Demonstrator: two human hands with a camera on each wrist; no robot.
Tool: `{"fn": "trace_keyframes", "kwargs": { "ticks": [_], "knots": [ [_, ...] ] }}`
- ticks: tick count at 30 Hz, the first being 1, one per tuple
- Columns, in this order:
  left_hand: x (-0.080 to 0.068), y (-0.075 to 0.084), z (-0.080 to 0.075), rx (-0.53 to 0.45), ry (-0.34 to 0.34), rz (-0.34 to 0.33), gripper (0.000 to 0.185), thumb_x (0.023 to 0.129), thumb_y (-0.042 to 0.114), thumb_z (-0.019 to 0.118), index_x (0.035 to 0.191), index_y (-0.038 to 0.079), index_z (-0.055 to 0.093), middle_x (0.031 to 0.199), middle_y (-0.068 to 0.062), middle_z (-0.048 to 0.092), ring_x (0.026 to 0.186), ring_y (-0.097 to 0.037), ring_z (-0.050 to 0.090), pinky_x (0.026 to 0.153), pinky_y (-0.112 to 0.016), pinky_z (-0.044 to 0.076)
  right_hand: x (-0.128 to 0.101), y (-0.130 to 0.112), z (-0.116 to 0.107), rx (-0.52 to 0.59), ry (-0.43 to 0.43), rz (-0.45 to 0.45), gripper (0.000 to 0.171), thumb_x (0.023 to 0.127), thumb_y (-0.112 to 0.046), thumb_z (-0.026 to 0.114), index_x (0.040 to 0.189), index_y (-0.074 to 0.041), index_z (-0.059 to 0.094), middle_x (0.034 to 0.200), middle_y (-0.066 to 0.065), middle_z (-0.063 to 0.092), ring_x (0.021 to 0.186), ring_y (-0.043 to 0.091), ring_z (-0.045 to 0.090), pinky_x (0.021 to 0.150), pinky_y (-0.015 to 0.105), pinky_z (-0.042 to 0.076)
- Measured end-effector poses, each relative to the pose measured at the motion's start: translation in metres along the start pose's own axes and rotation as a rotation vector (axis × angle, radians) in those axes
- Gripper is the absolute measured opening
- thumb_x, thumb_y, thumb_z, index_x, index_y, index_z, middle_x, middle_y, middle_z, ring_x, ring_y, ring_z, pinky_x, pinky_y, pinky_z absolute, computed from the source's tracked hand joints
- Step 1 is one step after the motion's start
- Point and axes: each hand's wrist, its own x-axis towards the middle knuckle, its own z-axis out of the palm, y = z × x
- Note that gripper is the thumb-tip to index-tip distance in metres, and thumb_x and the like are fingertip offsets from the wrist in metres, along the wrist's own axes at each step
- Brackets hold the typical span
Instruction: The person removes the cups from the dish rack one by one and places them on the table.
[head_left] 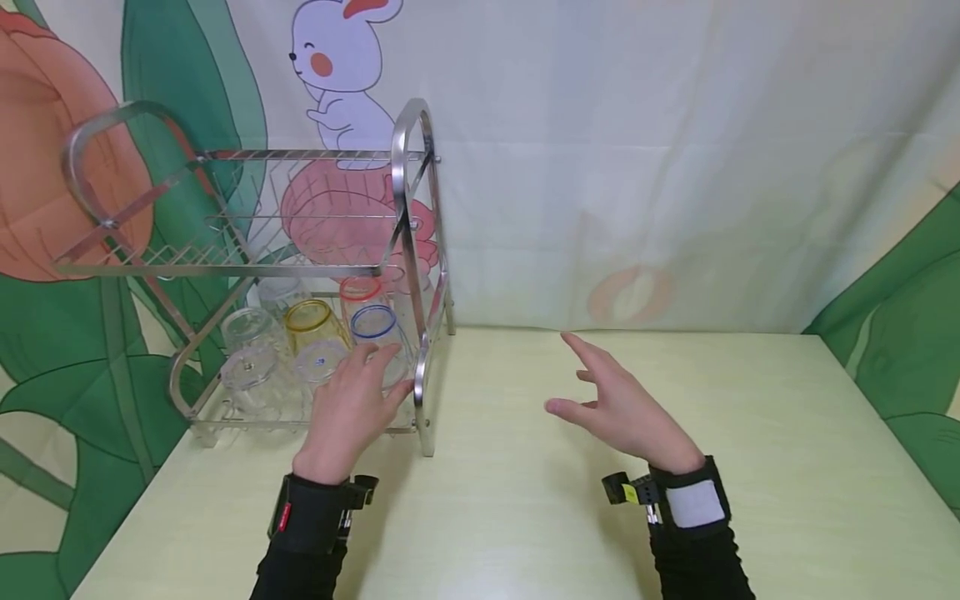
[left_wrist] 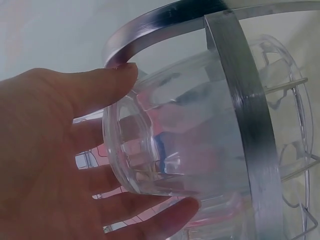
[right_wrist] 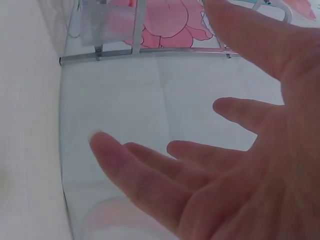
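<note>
Left hand at the rack, right hand idle.
We see the left hand (head_left: 352,408) wrapped around a blue-rimmed glass (head_left: 377,333) in the rack's (head_left: 408,208) lower tier, near the tabletop's (head_left: 525,517) back-left corner; right hand (head_left: 622,408) hovers, fingers spread.

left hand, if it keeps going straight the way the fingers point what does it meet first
The left hand points into the lower tier of the dish rack. It would meet the blue-rimmed glass first; the left wrist view shows its fingers already around a clear glass, apparently touching.
</note>
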Motion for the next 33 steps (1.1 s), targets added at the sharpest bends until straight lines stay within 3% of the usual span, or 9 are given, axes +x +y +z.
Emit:
{"fn": "trace_keyframes", "kwargs": {
  "ticks": [17,28,33],
  "knots": [
    [-0.001,0.002,-0.007,0.013,0.074,0.009,0.047,0.093,0.032,0.069,0.132,0.008,0.059,0.128,-0.022,0.055,0.100,-0.043,0.059,0.062,-0.057,0.052,0.003,-0.003,0.003,0.039,0.007,-0.014,0.095,0.085,-0.033,0.078,0.156,-0.034,0.015,0.158,0.000,0.023,0.129,0.031,0.048,0.088,0.038,0.054],
    [-0.006,0.006,-0.020,0.008,0.111,0.001,0.049,0.094,0.033,0.067,0.135,0.007,0.057,0.128,-0.023,0.055,0.098,-0.044,0.060,0.059,-0.056,0.051,0.002,-0.005,0.004,0.068,0.000,-0.015,0.091,0.086,-0.030,0.077,0.156,-0.036,0.019,0.157,-0.005,0.023,0.128,0.027,0.050,0.090,0.036,0.053],
    [-0.007,0.009,-0.028,0.003,0.174,0.006,0.049,0.094,0.034,0.066,0.133,0.006,0.059,0.124,-0.023,0.055,0.090,-0.041,0.061,0.055,-0.052,0.050,0.002,-0.005,0.004,0.075,-0.002,-0.012,0.089,0.086,-0.031,0.078,0.155,-0.034,0.023,0.156,-0.006,0.026,0.127,0.025,0.051,0.089,0.035,0.053]
  ]
}}
